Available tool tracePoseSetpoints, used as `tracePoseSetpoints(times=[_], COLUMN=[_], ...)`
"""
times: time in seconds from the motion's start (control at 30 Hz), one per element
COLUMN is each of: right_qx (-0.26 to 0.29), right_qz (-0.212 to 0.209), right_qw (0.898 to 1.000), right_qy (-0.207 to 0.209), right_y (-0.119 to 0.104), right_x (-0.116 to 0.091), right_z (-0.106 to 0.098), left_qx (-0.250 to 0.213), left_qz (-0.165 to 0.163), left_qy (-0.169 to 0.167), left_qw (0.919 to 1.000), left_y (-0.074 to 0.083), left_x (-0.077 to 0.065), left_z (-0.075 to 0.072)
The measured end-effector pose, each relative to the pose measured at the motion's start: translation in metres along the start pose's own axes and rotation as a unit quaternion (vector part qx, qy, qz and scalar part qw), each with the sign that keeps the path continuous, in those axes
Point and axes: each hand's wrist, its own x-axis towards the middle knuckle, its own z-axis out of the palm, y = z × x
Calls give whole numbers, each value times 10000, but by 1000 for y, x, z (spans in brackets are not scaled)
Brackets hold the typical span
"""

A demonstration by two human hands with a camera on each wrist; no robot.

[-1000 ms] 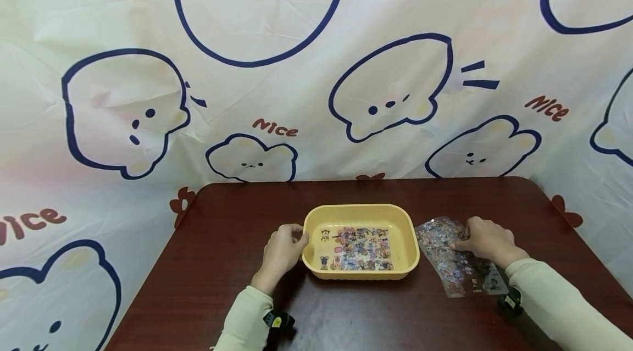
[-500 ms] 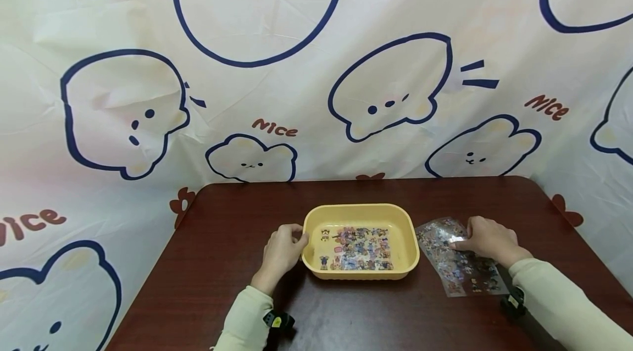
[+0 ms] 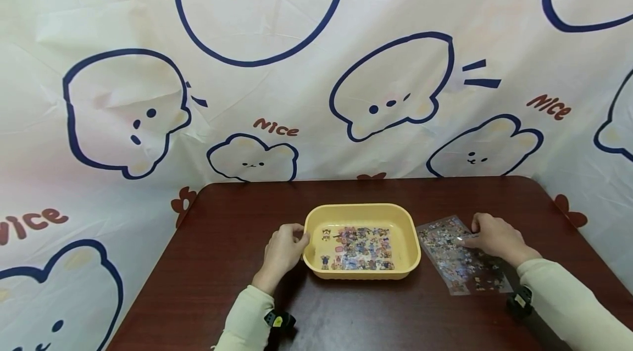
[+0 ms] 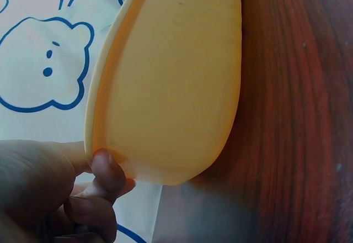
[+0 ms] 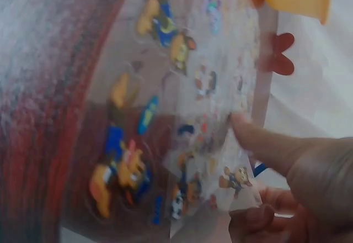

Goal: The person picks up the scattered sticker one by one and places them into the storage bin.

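My left hand pinches the left rim of a yellow plastic tray. In the left wrist view, the fingers curl at the rim, and the tray's outer wall fills the middle. A clear sheet of small cartoon stickers lies inside the tray. My right hand pinches the right edge of clear sticker sheets on the right of the tray. Seen from the right wrist, the thumb lies on top of the sheets, with other fingers curled at the edge.
A dark brown wooden table carries everything. Behind it hangs a white cloth with blue cartoon outlines. Each wrist wears a black camera, and light sleeves cover both arms.
My right hand has shifted slightly to the right and away from me, and the sticker sheets have shifted slightly with it. My left hand and the tray stay in place.
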Motion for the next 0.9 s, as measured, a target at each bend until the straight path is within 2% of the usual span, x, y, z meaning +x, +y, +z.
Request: tracePoseSetpoints(times=[0.2, 0.53, 0.73, 0.9], right_qx=[561, 655, 869, 1147], right_qz=[-647, -1578, -1791, -1652], right_qw=[9963, 9851, 9799, 9791], right_qy=[-106, -194, -119, -294], right_y=[10, 29, 36, 38], right_x=[-1, 6, 8, 9], right_z=[-8, -15, -16, -17], left_qx=[-19, -16, -24, -33], left_qz=[5, 5, 19, 19], left_qy=[1, 22, 22, 37], left_qw=[10000, 10000, 10000, 10000], left_y=[1, 1, 1, 1], left_x=[0, 0, -1, -1], left_z=[0, 0, 0, 0])
